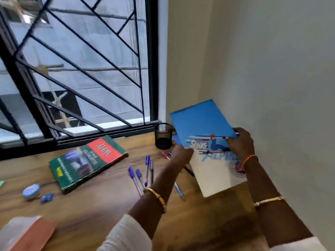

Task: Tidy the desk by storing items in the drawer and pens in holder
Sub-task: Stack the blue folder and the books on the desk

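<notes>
The blue notebook (203,127) is up off the desk (101,201), tilted, held between both hands beside the holder (163,136). The left hand (181,153) grips its left edge; the right hand (240,142) pinches the right edge (thumb on the cover). Pens (143,173) lie scattered just below.

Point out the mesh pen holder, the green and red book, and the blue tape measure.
mesh pen holder (163,136), head view, on its black mesh wall.
green and red book (87,158), head view, middle of its cover.
blue tape measure (31,191), head view, on its round case.
</notes>
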